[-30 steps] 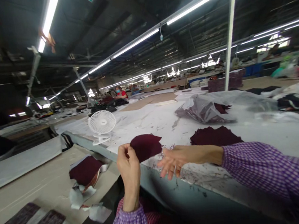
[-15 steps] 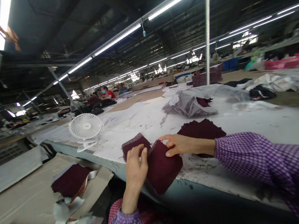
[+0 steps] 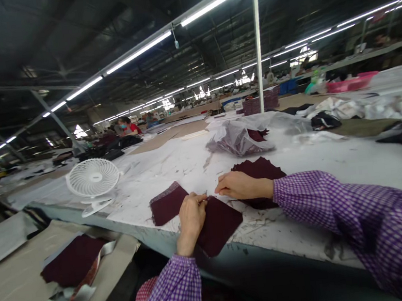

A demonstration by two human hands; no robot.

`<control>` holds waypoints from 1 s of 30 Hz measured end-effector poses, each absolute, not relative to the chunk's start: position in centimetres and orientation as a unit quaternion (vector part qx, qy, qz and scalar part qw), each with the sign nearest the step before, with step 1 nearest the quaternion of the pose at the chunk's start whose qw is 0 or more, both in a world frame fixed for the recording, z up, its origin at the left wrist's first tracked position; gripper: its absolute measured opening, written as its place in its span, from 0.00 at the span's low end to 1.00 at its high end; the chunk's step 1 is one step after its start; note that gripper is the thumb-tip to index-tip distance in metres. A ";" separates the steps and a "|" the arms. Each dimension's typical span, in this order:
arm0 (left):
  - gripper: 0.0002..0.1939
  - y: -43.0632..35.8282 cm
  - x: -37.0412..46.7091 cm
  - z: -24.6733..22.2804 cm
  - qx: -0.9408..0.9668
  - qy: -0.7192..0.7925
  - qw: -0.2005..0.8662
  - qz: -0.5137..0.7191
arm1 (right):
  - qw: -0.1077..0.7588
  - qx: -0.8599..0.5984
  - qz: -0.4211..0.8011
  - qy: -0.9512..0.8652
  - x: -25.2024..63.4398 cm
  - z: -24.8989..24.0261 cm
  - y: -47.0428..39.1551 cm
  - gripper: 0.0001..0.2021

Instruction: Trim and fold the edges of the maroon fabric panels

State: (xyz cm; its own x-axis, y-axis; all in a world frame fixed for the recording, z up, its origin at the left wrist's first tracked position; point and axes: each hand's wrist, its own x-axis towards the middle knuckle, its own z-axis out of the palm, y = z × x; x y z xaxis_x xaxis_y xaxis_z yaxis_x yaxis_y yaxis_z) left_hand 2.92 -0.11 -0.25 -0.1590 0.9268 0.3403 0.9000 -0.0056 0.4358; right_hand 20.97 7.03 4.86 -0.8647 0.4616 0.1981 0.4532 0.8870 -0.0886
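My left hand (image 3: 193,216) is closed on the upper left edge of a maroon fabric piece (image 3: 219,224), which hangs partly over the table's front edge. My right hand (image 3: 240,185) is pinched just beyond that piece's top corner. What its fingertips hold, perhaps a loose thread, is too small to make out. Behind the left hand, a second maroon piece (image 3: 169,203) with a greyish strip along its top lies flat. Beneath and behind the right hand is a stack of maroon pieces (image 3: 259,166) with jagged edges, partly hidden by the hand and forearm.
A white fan (image 3: 94,178) stands at the table's left edge. Further back is a clear plastic bag (image 3: 239,138) with maroon cloth inside. At lower left, fabric scraps (image 3: 75,258) lie on a beige surface. A person in red (image 3: 132,128) is far off.
My right hand has left the fabric's face and now pinches beside its top corner. The left hand has moved to the piece's upper edge. The view has swung right.
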 end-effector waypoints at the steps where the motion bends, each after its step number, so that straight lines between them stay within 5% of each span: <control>1: 0.12 -0.2 2.9 -0.3 0.654 0.701 0.018 0.284 | 0.100 -0.224 0.019 -0.969 21.0 4.6 7.2 0.13; 30: 0.17 -1.3 3.5 -0.3 0.715 0.659 -0.081 0.218 | 0.076 -0.216 0.010 -0.973 20.9 4.0 6.6 0.12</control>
State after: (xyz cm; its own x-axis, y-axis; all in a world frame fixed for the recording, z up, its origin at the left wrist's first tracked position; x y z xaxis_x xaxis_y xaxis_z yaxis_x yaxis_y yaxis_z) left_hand 3.53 -1.27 -0.33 0.0370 0.9070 0.4194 0.9780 -0.1191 0.1713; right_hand 20.88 6.56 4.01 -0.8954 0.4216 0.1435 0.4184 0.9067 -0.0532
